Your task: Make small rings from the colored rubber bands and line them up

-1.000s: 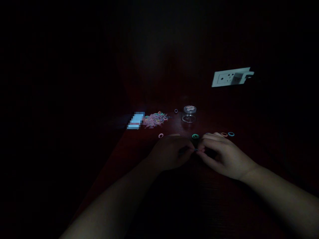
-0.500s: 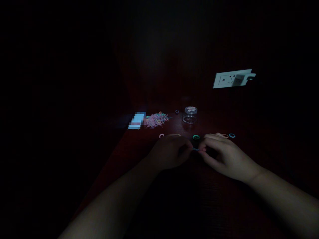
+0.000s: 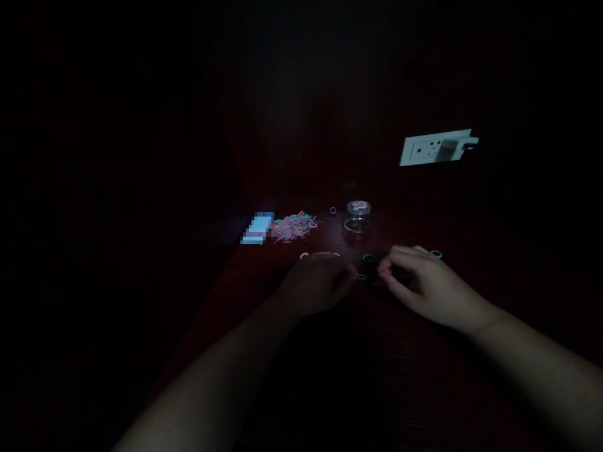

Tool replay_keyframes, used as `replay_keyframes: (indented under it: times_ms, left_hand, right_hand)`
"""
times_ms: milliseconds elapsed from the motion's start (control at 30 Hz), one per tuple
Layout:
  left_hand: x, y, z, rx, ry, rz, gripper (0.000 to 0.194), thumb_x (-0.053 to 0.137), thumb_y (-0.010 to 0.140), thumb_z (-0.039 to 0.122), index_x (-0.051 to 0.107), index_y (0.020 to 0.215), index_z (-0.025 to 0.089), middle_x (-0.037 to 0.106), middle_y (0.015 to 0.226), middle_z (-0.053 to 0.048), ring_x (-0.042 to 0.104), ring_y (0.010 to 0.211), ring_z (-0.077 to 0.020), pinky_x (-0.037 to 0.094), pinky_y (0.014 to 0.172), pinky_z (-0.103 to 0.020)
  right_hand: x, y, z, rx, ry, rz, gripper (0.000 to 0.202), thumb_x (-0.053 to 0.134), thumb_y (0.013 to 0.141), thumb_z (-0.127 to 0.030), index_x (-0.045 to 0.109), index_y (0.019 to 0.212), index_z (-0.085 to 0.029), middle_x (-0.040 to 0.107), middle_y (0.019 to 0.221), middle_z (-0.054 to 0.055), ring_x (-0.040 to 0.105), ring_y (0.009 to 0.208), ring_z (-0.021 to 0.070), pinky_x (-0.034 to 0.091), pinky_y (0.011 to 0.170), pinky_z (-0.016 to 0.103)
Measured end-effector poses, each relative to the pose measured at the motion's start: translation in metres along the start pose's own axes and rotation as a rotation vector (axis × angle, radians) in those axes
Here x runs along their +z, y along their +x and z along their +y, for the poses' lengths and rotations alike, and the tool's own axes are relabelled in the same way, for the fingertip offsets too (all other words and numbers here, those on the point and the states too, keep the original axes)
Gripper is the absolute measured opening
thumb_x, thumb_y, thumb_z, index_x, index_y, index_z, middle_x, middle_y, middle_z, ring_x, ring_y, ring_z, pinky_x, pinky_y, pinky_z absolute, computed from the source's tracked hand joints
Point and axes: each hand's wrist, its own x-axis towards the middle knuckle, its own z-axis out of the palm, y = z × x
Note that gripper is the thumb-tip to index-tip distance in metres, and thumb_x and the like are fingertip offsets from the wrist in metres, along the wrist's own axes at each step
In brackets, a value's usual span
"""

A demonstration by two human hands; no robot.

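Observation:
My left hand (image 3: 318,284) is closed in a pinch on a small bluish rubber band (image 3: 362,277), which sticks out to the right of its fingertips. A short gap away, my right hand (image 3: 426,282) has its thumb and fingertips pressed together; whether anything is between them is too dark to tell. Just beyond the gap between the hands lie green bands (image 3: 369,258). A pink band (image 3: 304,256) and a yellow band (image 3: 336,255) show behind my left hand, and a blue band (image 3: 436,254) lies behind my right.
A heap of colourful rubber bands (image 3: 296,227) lies at the back left, beside a glowing, pixelated phone-like screen (image 3: 257,228). Right of it are a pale ring (image 3: 333,210) and a clear lidded jar (image 3: 357,225). A wall socket (image 3: 414,150) holds a plug.
My fingertips have moved apart. The bluish band, earlier stretched between both hands, now hangs out from my left fingers alone. The view has shifted slightly.

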Motion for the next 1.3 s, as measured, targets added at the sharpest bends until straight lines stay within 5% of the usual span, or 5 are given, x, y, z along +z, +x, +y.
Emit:
replay_keyframes:
  times_ms: [400, 767, 1000, 1300]
  left_hand:
    - [0.001, 0.002, -0.021, 0.030, 0.048, -0.114, 0.008, 0.059, 0.084, 0.020, 0.066, 0.088, 0.020, 0.070, 0.084, 0.001, 0.063, 0.073, -0.0131, 0.045, 0.069, -0.028]
    - [-0.006, 0.006, 0.000, 0.168, -0.020, -0.098, 0.011, 0.055, 0.094, 0.025, 0.066, 0.097, 0.022, 0.072, 0.098, 0.001, 0.064, 0.088, -0.0140, 0.046, 0.079, -0.027]
    - [-0.005, 0.007, 0.000, 0.220, -0.024, -0.089, 0.012, 0.055, 0.095, 0.024, 0.066, 0.098, 0.023, 0.073, 0.099, 0.001, 0.065, 0.088, -0.0127, 0.046, 0.081, -0.027]
    - [-0.007, 0.003, 0.006, 0.055, -0.044, -0.004, 0.017, 0.064, 0.086, 0.034, 0.065, 0.099, 0.023, 0.072, 0.093, 0.000, 0.064, 0.085, -0.0161, 0.046, 0.075, -0.030]
  right_hand:
    - [0.008, -0.005, 0.012, 0.003, 0.025, -0.031, 0.006, 0.056, 0.085, -0.020, 0.062, 0.085, -0.020, 0.065, 0.080, 0.003, 0.059, 0.071, 0.0188, 0.042, 0.072, 0.035]
    - [0.011, 0.000, -0.002, -0.007, 0.177, -0.096, 0.019, 0.049, 0.096, -0.028, 0.067, 0.095, -0.021, 0.070, 0.091, 0.004, 0.065, 0.083, 0.0191, 0.046, 0.080, 0.035]
    - [0.009, -0.002, -0.003, -0.001, 0.220, -0.053, 0.017, 0.053, 0.094, -0.028, 0.067, 0.088, -0.020, 0.067, 0.080, 0.003, 0.061, 0.071, 0.0164, 0.045, 0.068, 0.031]
    - [0.007, -0.002, -0.005, -0.041, 0.224, -0.004, 0.015, 0.055, 0.093, -0.025, 0.067, 0.085, -0.020, 0.066, 0.078, 0.003, 0.060, 0.071, 0.0168, 0.044, 0.069, 0.032]
